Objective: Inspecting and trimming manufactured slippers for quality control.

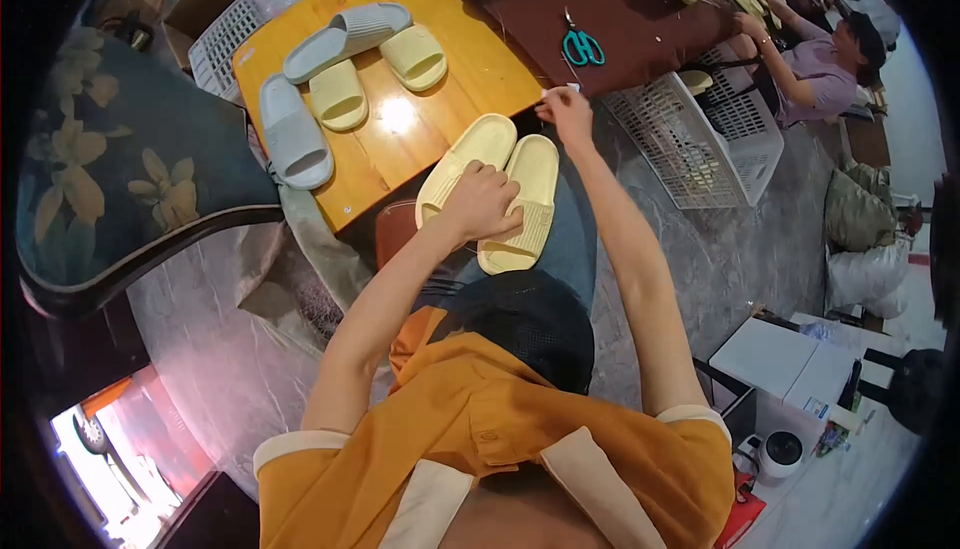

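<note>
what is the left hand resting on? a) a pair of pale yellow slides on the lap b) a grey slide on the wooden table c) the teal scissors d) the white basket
a: the left hand lies on the pair of pale yellow slides on the lap, while the teal scissors lie apart on the brown tabletop.

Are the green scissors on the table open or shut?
Shut. The green scissors lie flat on the dark table, handle loops side by side, blades together in one thin point.

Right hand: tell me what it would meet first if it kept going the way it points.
The right hand points up the picture, over the table's edge; the teal-handled scissors on the dark red tabletop lie first in that line, though depth is unclear.
</note>
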Available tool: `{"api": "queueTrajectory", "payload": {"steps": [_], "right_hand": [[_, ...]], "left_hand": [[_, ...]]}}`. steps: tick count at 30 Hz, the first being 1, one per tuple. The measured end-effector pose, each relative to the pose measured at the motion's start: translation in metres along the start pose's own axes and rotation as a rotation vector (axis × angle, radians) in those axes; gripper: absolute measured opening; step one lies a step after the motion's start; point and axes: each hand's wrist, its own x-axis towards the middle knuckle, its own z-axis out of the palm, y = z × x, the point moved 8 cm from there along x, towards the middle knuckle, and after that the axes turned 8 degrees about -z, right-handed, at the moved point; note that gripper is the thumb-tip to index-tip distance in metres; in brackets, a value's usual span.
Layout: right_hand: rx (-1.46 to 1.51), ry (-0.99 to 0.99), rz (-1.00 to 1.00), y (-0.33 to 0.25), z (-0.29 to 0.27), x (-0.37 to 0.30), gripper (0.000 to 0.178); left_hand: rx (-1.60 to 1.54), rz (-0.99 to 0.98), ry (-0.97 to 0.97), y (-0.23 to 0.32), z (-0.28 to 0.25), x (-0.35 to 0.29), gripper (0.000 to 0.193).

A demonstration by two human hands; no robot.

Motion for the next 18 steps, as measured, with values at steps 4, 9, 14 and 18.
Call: {"api": "queueTrajectory", "payload": {"steps": [4, 9, 14, 18], "right_hand": [[-0.483, 0.203, -0.198, -0.025, -0.067, 0.033, 0.015], [-1.027, 0.079, -0.481, -0.054, -0.044, 0.031, 0.012], [-1.190, -0.112, -0.447, -0.033, -0.027, 0.020, 0.011], [-1.032, -0.180, -0.476, -0.036, -0.032, -0.004, 0.020]], "left_hand": [[-0.024, 0.001, -0.006, -0.001, 0.000, 0.001, 0.031], [-0.010, -0.014, 0.011, -0.003, -0.002, -0.005, 0.030], [-0.018, -0.013, 0.009, 0.001, -0.002, 0.000, 0.029], [-0.017, -0.010, 0.029, -0.003, -0.001, -0.001, 0.029]]}}
